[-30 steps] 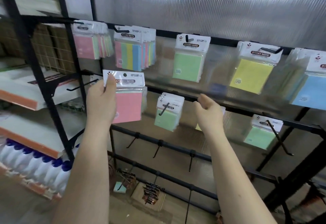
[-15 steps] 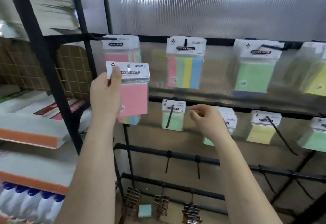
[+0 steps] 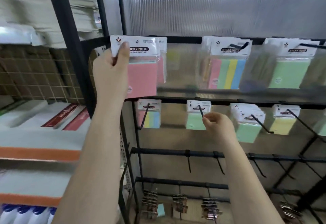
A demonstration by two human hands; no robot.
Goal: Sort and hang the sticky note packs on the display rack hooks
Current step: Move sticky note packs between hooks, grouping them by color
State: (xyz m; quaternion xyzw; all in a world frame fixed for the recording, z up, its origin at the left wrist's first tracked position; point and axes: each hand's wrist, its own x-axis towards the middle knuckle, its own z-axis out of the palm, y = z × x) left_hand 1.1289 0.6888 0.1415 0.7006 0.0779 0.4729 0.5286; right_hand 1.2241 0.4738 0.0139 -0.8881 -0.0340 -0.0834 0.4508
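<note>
My left hand (image 3: 111, 72) grips a pink sticky note pack (image 3: 141, 75) by its white header card, held up against the top bar of the black display rack (image 3: 183, 38), in front of other pink packs (image 3: 162, 64) hanging at the far left hook. My right hand (image 3: 217, 126) is lower, its fingertips pinching the tip of a hook (image 3: 201, 111) on the second bar that carries green packs (image 3: 195, 119). More packs hang along both bars: striped (image 3: 227, 73), green (image 3: 287, 73), striped (image 3: 151, 117), green (image 3: 247, 128), yellow (image 3: 282, 125).
Lower rack bars (image 3: 167, 151) carry several bare hooks, and binder clips (image 3: 150, 206) hang on the lowest one. Left of the rack stand shelves with stacked paper reams (image 3: 35, 135) and white bottles (image 3: 23, 215). A ribbed translucent wall is behind the rack.
My left hand has raised the pink pack up to the top bar's left hook. My right hand moved left and now pinches the hook tip by the green packs.
</note>
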